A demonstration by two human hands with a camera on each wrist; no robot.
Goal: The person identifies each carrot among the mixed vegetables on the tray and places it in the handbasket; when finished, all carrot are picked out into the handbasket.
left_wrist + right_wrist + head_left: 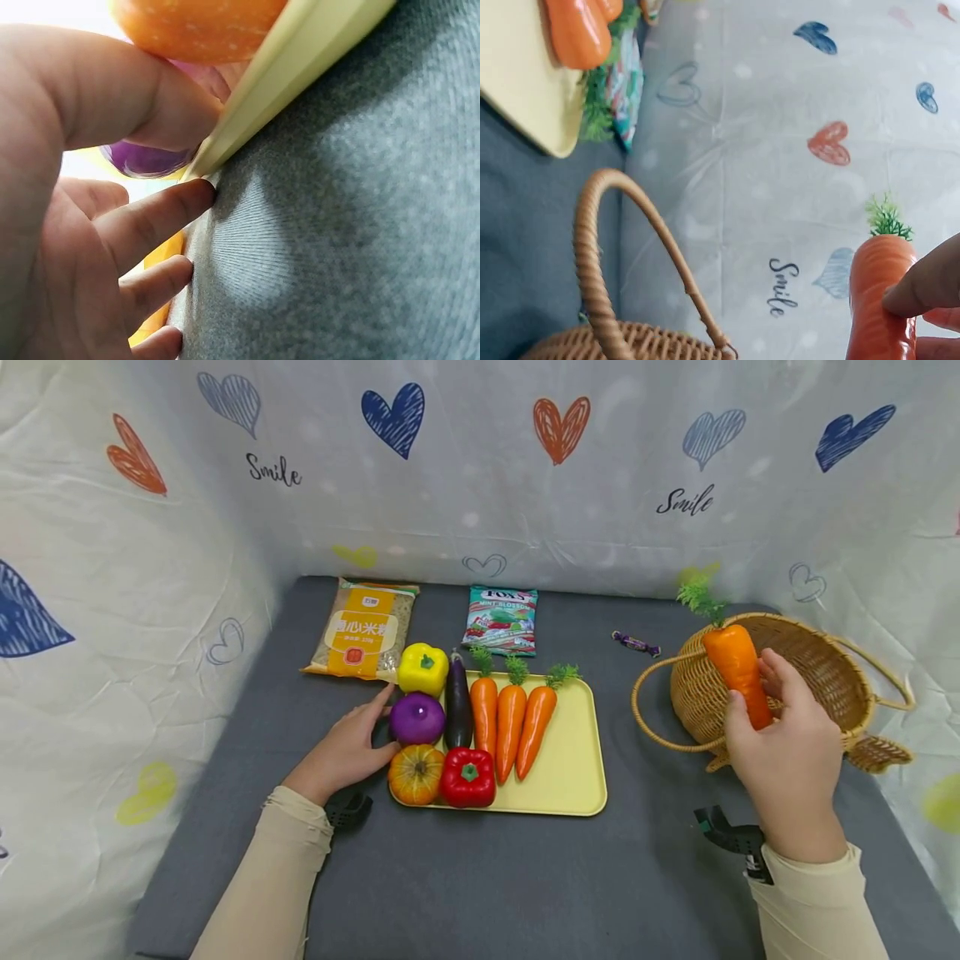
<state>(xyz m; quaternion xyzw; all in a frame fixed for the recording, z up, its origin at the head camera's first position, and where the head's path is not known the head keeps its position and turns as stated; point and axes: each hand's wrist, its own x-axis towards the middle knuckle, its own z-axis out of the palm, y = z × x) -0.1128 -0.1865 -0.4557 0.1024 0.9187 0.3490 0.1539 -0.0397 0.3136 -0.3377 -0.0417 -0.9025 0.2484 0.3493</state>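
My right hand [787, 752] pinches an orange carrot [737, 664] with a green leafy top, held up over the wicker basket [693, 689]. In the right wrist view the thumb presses the side of the carrot [881, 300]. At the left edge of the yellow tray [573, 752] my left hand [348, 747] rests with spread fingers, beside a purple onion-like vegetable [417, 718]. Its thumb touches the tray rim [259, 97] in the left wrist view. The tray also bears a yellow pepper [423, 668], an eggplant [458, 706], a pumpkin [416, 774], a red pepper [468, 777] and three carrots [511, 718].
Behind the tray lie a bag of grain [363, 631] and a teal candy bag [501, 620]. A purple wrapped candy [636, 644] is left of the basket. The basket's handle loop [637, 710] sticks out toward the tray. A printed cloth [480, 468] encloses the grey table [525, 885].
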